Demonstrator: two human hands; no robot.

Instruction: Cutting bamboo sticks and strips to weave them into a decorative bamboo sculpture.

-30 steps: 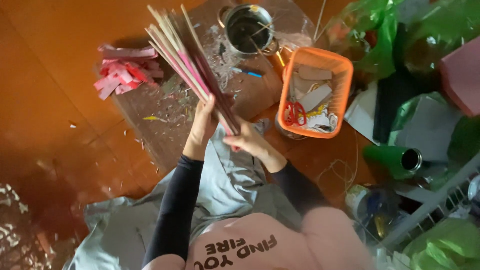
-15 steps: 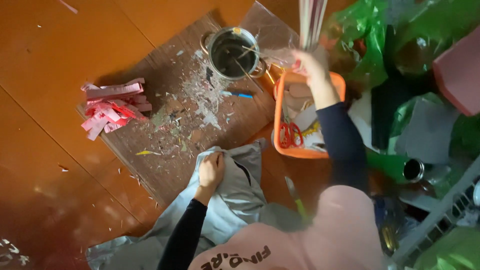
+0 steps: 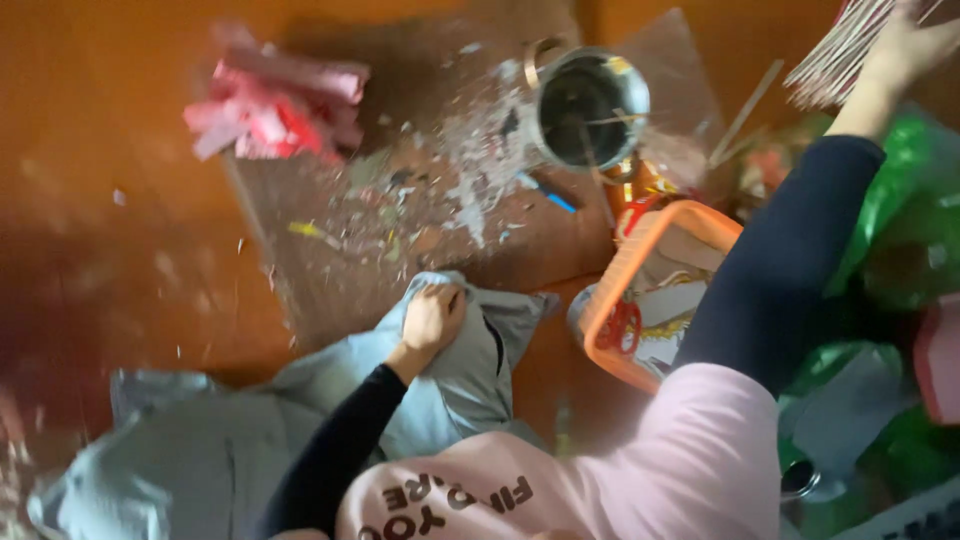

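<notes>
The bundle of thin sticks [image 3: 845, 50] is up at the far right corner of my view, raised above the green bags [image 3: 900, 230] and well away from the floor, and my right hand [image 3: 915, 45] has its fingers wrapped shut around it, my dark sleeve stretched out long toward it. The sticks fan out to the left of that hand, pale and pinkish, their lower ends cut off by the picture's edge. My left hand [image 3: 432, 318] is down near my lap, fingers curled and pressed onto the grey cloth [image 3: 450, 390] that covers my knee; whether it pinches a fold or just rests there I cannot tell, the picture is blurred. Between my two arms sits the orange plastic basket [image 3: 625, 270], with red-handled scissors [image 3: 622, 328] and some paper scraps inside it. Just beyond the basket stands a round metal pot [image 3: 590, 108] with a dark inside and a thin stick lying across its mouth. The pot stands on a brown board [image 3: 400, 200] laid on the orange wooden floor [image 3: 110, 180], and the board is littered with pale bits and small coloured scraps. At the board's far left corner lies a heap of pink paper strips [image 3: 275, 105].
</notes>
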